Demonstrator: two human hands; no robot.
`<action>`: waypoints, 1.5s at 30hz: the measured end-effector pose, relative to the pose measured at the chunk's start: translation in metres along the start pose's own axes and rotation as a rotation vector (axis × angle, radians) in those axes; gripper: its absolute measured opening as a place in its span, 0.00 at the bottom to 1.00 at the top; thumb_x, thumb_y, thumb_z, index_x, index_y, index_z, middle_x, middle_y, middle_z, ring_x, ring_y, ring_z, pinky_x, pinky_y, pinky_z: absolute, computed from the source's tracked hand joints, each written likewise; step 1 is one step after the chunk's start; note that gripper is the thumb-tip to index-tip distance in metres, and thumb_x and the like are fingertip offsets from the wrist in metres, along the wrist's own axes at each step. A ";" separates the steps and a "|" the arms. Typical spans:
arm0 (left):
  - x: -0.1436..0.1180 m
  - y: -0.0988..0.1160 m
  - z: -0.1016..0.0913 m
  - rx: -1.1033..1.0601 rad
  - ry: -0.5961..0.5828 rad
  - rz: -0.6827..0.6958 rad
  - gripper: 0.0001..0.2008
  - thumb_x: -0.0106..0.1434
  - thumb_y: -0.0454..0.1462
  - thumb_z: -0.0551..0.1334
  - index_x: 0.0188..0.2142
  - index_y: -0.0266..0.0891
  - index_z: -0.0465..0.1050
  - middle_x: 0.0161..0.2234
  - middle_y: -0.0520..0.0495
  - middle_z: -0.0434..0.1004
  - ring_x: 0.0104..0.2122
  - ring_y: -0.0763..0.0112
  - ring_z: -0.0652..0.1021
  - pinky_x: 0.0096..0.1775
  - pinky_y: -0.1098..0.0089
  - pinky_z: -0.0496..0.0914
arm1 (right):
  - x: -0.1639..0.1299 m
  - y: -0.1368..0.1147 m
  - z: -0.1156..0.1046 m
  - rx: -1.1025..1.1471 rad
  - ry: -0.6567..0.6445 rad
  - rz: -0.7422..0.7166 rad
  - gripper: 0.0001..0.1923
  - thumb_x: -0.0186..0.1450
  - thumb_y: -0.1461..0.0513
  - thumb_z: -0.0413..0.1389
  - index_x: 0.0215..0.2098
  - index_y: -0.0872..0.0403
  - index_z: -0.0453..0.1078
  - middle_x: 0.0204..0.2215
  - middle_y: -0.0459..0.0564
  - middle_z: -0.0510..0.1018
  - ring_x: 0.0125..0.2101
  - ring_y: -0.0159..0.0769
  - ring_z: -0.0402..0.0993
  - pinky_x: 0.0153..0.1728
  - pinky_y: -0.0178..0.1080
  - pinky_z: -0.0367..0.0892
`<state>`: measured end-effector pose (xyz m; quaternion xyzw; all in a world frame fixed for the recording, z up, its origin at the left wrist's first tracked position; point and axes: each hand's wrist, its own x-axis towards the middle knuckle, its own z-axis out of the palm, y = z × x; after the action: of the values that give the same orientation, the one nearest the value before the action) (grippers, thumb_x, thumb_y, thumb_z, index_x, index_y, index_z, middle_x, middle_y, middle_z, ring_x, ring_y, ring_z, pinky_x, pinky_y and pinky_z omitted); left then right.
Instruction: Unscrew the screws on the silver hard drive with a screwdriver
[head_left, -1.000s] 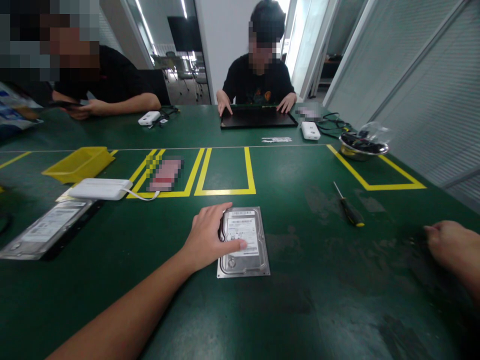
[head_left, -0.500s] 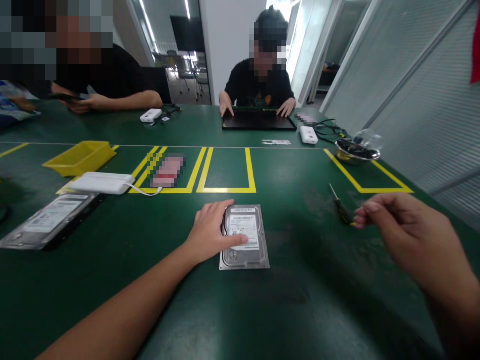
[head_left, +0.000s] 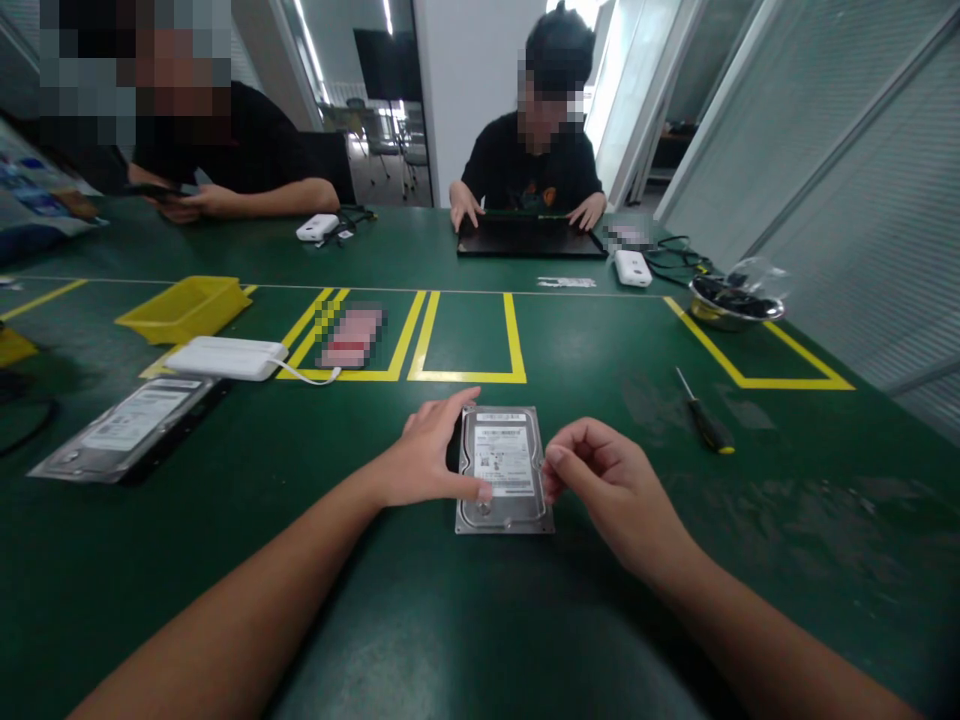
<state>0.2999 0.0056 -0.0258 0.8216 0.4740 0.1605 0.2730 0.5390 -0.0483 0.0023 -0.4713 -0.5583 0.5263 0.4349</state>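
Head view: hard drive [head_left: 504, 452], left edge partly behind left hand [head_left: 421, 458].

Silver hard drive [head_left: 506, 478] — white label [head_left: 501, 458] (black-printed) — green table [head_left: 405, 620].

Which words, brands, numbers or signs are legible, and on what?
None are legible.
Central hard drive, white label: print too small and blurred.
Second drive at left, label: also unreadable.
Pink item: pixelated.
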 end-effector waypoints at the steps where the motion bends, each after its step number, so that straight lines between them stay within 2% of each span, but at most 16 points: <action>1: 0.000 -0.001 -0.001 -0.008 -0.005 -0.005 0.58 0.47 0.60 0.69 0.70 0.48 0.42 0.63 0.37 0.59 0.61 0.37 0.62 0.57 0.41 0.60 | 0.001 0.005 -0.002 -0.005 0.016 0.004 0.10 0.66 0.56 0.57 0.31 0.54 0.65 0.23 0.44 0.74 0.24 0.29 0.72 0.27 0.35 0.70; 7: 0.000 -0.001 0.005 -0.009 0.035 -0.030 0.58 0.47 0.59 0.69 0.70 0.49 0.42 0.64 0.39 0.58 0.61 0.37 0.61 0.58 0.40 0.58 | 0.004 0.016 -0.010 -0.013 0.090 0.006 0.12 0.64 0.55 0.57 0.41 0.53 0.65 0.28 0.43 0.73 0.25 0.30 0.74 0.29 0.37 0.73; 12: -0.001 0.001 0.010 0.009 0.072 -0.016 0.56 0.48 0.59 0.69 0.70 0.51 0.43 0.64 0.40 0.59 0.61 0.38 0.61 0.57 0.40 0.59 | 0.004 0.013 -0.010 -0.104 0.035 -0.010 0.10 0.65 0.55 0.56 0.36 0.54 0.70 0.26 0.46 0.75 0.25 0.31 0.73 0.28 0.37 0.72; 16: -0.001 0.003 0.011 0.026 0.073 -0.025 0.57 0.48 0.60 0.68 0.69 0.50 0.43 0.64 0.39 0.59 0.61 0.38 0.60 0.58 0.42 0.58 | 0.000 0.015 -0.010 -0.216 0.017 -0.074 0.10 0.68 0.56 0.53 0.37 0.54 0.71 0.25 0.46 0.75 0.25 0.33 0.73 0.26 0.37 0.71; 18: 0.000 0.004 0.012 0.029 0.069 -0.030 0.57 0.48 0.61 0.68 0.69 0.49 0.43 0.65 0.39 0.58 0.61 0.39 0.59 0.58 0.43 0.58 | -0.003 0.018 -0.009 -0.288 0.026 -0.126 0.08 0.68 0.58 0.53 0.38 0.53 0.72 0.27 0.48 0.76 0.27 0.33 0.73 0.28 0.37 0.70; 20: 0.001 0.004 0.013 0.032 0.073 -0.041 0.57 0.48 0.61 0.68 0.69 0.48 0.43 0.65 0.39 0.58 0.62 0.40 0.59 0.58 0.44 0.57 | -0.009 0.021 -0.008 -0.397 0.007 -0.261 0.08 0.67 0.62 0.54 0.40 0.53 0.74 0.33 0.50 0.77 0.32 0.35 0.73 0.33 0.39 0.70; 22: 0.001 0.004 0.014 0.035 0.079 -0.049 0.58 0.48 0.61 0.68 0.69 0.47 0.43 0.65 0.38 0.58 0.61 0.41 0.59 0.59 0.45 0.57 | -0.015 0.023 -0.004 -0.580 -0.059 -0.531 0.11 0.66 0.67 0.53 0.44 0.54 0.74 0.36 0.53 0.78 0.35 0.36 0.73 0.35 0.39 0.70; 24: 0.001 0.005 0.015 0.039 0.089 -0.048 0.58 0.48 0.61 0.68 0.70 0.46 0.43 0.64 0.38 0.59 0.61 0.41 0.60 0.58 0.45 0.57 | -0.020 0.024 0.001 -0.753 -0.137 -0.817 0.13 0.66 0.70 0.52 0.46 0.58 0.72 0.36 0.56 0.78 0.34 0.37 0.72 0.33 0.39 0.70; 26: 0.001 0.005 0.016 0.042 0.097 -0.042 0.58 0.47 0.60 0.69 0.70 0.47 0.43 0.64 0.38 0.60 0.61 0.41 0.60 0.58 0.45 0.57 | -0.025 0.024 0.007 -0.825 -0.188 -0.953 0.12 0.65 0.72 0.52 0.46 0.61 0.71 0.35 0.57 0.78 0.34 0.37 0.72 0.33 0.39 0.71; 30: 0.001 0.005 0.018 0.046 0.107 -0.057 0.59 0.46 0.61 0.69 0.69 0.47 0.43 0.64 0.39 0.60 0.61 0.42 0.60 0.58 0.45 0.57 | -0.027 0.024 0.011 -0.833 -0.233 -0.959 0.10 0.66 0.71 0.52 0.45 0.60 0.70 0.35 0.57 0.78 0.34 0.37 0.72 0.35 0.40 0.71; 37: 0.002 0.006 0.019 0.055 0.112 -0.083 0.59 0.45 0.62 0.69 0.69 0.47 0.45 0.63 0.38 0.60 0.60 0.43 0.61 0.59 0.46 0.57 | -0.026 0.026 0.010 -0.819 -0.199 -0.960 0.09 0.67 0.71 0.52 0.43 0.61 0.71 0.34 0.55 0.77 0.33 0.35 0.71 0.32 0.38 0.70; 45: 0.003 0.005 0.020 0.064 0.121 -0.061 0.58 0.46 0.61 0.69 0.69 0.48 0.45 0.63 0.39 0.61 0.60 0.41 0.62 0.58 0.44 0.59 | -0.027 0.028 0.013 -0.851 -0.242 -0.946 0.09 0.67 0.71 0.52 0.42 0.61 0.72 0.33 0.53 0.77 0.32 0.36 0.71 0.32 0.40 0.69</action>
<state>0.3151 0.0004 -0.0390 0.8041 0.5191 0.1860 0.2222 0.5332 -0.0769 -0.0258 -0.2431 -0.9105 0.0600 0.3290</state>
